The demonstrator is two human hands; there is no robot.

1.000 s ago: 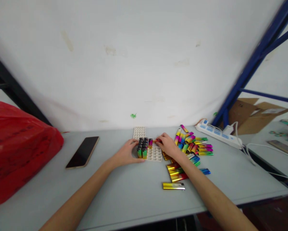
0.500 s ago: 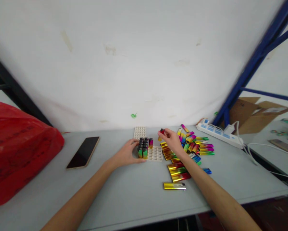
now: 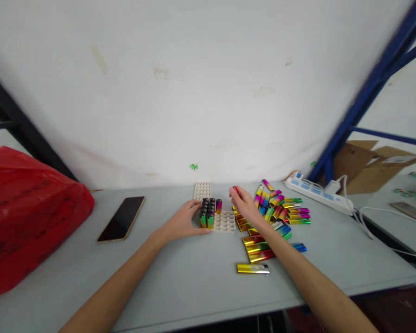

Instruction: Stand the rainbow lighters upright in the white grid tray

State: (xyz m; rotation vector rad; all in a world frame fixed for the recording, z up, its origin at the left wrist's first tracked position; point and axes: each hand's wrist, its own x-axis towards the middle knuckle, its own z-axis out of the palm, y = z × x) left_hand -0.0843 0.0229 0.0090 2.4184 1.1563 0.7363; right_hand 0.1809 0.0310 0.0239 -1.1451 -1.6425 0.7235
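My left hand [image 3: 183, 222] grips the left side of a white tray with rows of holes [image 3: 225, 222], thumb along its front edge and fingers behind. Several lighters [image 3: 207, 213] with dark ends up and green-gold bodies stand upright in the tray's left part. One purple-gold lighter [image 3: 219, 206] stands beside them at the back. Above and right of the tray, my right hand [image 3: 244, 203] is closed on a lighter [image 3: 235, 189]; just its reddish end shows, the fingers cover the rest. Shiny multicoloured lighters [image 3: 259, 247] lie heaped under and around my right forearm.
A second holed tray [image 3: 202, 190] lies behind, near the wall. A phone [image 3: 122, 219] and a red plastic bag [image 3: 34, 217] are on the left. On the right are a white power strip [image 3: 319, 193] with cables, a blue metal frame [image 3: 363, 88] and a cardboard box [image 3: 357, 166].
My right hand has turned the lighter within its fingers, so less of it shows. My left hand stays on the tray. The view has shifted slightly.
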